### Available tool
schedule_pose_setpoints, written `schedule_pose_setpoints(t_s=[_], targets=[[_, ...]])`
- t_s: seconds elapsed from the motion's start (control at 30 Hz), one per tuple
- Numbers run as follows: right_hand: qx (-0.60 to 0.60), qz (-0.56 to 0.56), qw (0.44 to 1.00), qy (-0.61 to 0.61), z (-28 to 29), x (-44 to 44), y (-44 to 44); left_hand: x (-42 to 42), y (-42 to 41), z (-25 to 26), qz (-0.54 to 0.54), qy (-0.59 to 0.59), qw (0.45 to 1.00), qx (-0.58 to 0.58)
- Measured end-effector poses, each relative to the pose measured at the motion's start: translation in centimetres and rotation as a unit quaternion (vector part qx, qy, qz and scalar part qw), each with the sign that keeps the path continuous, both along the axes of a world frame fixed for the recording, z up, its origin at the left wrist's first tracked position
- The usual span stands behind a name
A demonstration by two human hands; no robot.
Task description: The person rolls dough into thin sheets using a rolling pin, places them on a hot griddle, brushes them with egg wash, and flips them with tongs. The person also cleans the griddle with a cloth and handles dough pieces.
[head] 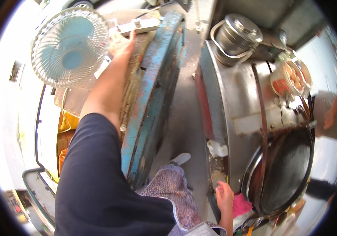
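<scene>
My left hand (121, 44) reaches out at the upper left, its thumb apart from the fingers. Its fingertips are at a white power strip (144, 26) with a plug in it; whether they touch it I cannot tell. Close beside that hand stands an electric fan (71, 59) with blue blades behind a pale guard, which partly overlaps the fingers. Low on the right, my right hand (225, 197) hangs by the metal counter with loosely bent fingers and nothing visible in them. A pink cloth (242, 204) lies just beside its wrist.
A worn blue wooden frame (149, 88) edges the left-hand table. Across the narrow aisle (183, 103), the metal counter (239, 91) carries a lidded steel pot (239, 32) and a container of eggs (294, 77). A large dark round pan (286, 171) sits nearer. Another person's arm (333, 109) shows at far right.
</scene>
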State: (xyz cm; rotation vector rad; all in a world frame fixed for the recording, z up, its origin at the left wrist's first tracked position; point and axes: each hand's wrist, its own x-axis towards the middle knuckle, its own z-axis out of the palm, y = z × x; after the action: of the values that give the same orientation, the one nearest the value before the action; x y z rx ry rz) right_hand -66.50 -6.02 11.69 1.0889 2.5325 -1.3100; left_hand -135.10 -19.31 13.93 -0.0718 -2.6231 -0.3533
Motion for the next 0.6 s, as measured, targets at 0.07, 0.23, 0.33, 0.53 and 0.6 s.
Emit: schedule_pose_setpoints(t_s=[0.07,0.23,0.33,0.53,0.6], targets=[[-0.006,-0.009,1.0,-0.01,0.0,1.1,-0.1,-0.2,1.6,-1.3,-0.005,0.03,0.987,-0.156],[0.033,-0.028,0.999,0.007,-1.6,6.1,-2.1,19.3,10.1,-2.8,-0.474,0.095,0.861,0.156],[0.052,-0.087,0.995,0.005,-1.6,10.8,-3.1,33.1,10.1,-8.5,-0.623,-0.044,0.768,0.14],[0.165,-0.275,0.947,-0.002,-2.0,27.5,-8.4,64.2,7.7,-8.0,-0.744,-0.432,0.466,0.209],[0.167,-0.366,0.915,-0.018,-1.7,34.2,-9.9,71.6,6.8,-6.1,-0.796,-0.443,0.393,0.124]])
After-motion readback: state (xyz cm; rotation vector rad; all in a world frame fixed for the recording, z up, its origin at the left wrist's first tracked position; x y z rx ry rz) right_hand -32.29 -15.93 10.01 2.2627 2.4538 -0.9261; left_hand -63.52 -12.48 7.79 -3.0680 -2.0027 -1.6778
